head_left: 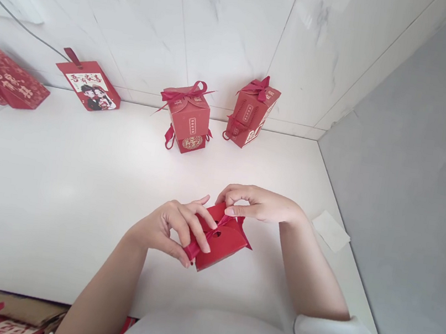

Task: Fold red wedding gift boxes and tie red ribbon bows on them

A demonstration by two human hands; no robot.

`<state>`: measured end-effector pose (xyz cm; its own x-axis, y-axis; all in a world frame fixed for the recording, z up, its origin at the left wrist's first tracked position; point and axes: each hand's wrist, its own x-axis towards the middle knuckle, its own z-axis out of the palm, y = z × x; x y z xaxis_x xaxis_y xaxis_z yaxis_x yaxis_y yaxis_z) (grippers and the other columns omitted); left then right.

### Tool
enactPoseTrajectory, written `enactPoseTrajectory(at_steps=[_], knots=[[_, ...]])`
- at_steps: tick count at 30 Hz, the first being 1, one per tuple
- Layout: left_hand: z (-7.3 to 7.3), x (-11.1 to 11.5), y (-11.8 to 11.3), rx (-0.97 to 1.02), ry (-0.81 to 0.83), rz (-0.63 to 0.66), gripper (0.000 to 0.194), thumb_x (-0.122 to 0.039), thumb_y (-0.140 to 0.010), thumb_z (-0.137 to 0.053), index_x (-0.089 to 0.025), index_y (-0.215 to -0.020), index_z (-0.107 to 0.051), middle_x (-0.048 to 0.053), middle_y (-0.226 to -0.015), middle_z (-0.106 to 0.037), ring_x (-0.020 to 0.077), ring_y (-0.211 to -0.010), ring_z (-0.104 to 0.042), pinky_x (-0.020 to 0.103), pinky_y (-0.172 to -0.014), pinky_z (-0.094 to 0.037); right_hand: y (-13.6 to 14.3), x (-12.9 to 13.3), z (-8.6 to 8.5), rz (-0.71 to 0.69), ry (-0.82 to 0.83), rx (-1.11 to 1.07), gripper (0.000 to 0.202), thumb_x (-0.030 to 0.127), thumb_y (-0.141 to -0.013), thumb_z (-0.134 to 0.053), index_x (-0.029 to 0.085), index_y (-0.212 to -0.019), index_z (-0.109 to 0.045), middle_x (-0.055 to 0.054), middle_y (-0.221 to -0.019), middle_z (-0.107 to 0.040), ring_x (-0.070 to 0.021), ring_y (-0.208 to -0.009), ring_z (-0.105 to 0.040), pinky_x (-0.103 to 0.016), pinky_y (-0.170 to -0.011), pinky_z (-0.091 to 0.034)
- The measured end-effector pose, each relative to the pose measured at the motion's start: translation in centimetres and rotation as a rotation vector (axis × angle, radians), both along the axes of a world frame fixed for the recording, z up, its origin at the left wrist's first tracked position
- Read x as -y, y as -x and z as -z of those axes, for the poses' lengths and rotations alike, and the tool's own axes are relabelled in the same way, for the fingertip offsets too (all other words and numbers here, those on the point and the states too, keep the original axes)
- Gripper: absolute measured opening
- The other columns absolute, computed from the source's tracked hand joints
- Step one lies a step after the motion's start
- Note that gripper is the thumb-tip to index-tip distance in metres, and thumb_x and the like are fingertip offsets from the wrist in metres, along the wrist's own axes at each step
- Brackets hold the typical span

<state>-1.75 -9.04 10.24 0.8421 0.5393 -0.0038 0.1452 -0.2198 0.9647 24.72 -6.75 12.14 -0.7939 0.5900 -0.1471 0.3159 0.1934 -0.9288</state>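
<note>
A small red gift box [224,248] lies between my hands above the white table, its flat side facing up. Across that side runs a dark red ribbon [225,221], twisted near a round hole in the box. My left hand [182,228] grips the box's left corner, with thumb and fingers on the ribbon there. At the far edge, my right hand [249,203] pinches the ribbon between thumb and fingers. A loose ribbon end hangs past the box's right side.
Two red boxes with bows, one left [190,117] and one right [252,113], stand by the tiled wall. A red card box [89,85] leans farther left, near more red boxes [14,79]. A paper slip [331,230] lies at right, beside a grey panel [414,179].
</note>
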Motion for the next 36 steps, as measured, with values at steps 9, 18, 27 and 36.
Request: enactPoseTrajectory(at_steps=[9, 18, 27, 36], knots=[[1.0, -0.3, 0.6, 0.101, -0.036, -0.160, 0.035, -0.056, -0.068, -0.076, -0.028, -0.049, -0.067, 0.008, -0.074, -0.071, 0.0250, -0.085, -0.067, 0.054, -0.119, -0.025, -0.5, 0.0, 0.0, 0.065, 0.025, 0.029, 0.030, 0.047, -0.092, -0.056, 0.019, -0.087, -0.066, -0.006, -0.115, -0.059, -0.0164, -0.092, -0.056, -0.030, -0.080, -0.045], [-0.3, -0.5, 3.1, -0.004, -0.059, -0.423, 0.030, -0.042, -0.083, -0.064, -0.019, -0.064, -0.061, 0.008, -0.088, -0.059, 0.0164, -0.072, -0.056, 0.030, -0.061, -0.050, -1.5, -0.2, -0.1, 0.146, -0.028, 0.061, 0.029, 0.048, -0.092, -0.056, 0.020, -0.085, -0.062, -0.006, -0.116, -0.060, -0.0179, -0.094, -0.056, -0.032, -0.083, -0.044], [0.1, -1.0, 2.7, -0.200, -0.145, -0.451, 0.025, -0.027, -0.086, -0.060, -0.018, -0.064, -0.054, 0.004, -0.085, -0.059, 0.0131, -0.069, -0.051, 0.026, -0.060, -0.040, -1.5, -0.4, 0.7, 0.172, -0.078, 0.147, 0.027, 0.047, -0.092, -0.054, 0.022, -0.088, -0.061, -0.004, -0.112, -0.059, -0.0169, -0.088, -0.054, -0.031, -0.078, -0.043], [0.0, -0.4, 1.5, -0.256, -0.102, -0.531, 0.027, -0.039, -0.085, -0.060, -0.026, -0.108, -0.057, -0.001, -0.082, -0.056, 0.0096, -0.059, -0.046, 0.022, -0.053, -0.038, -1.2, -0.6, 0.9, 0.159, -0.061, 0.191, 0.024, 0.044, -0.091, -0.053, 0.022, -0.091, -0.061, -0.004, -0.108, -0.060, -0.0178, -0.088, -0.054, -0.031, -0.077, -0.042]])
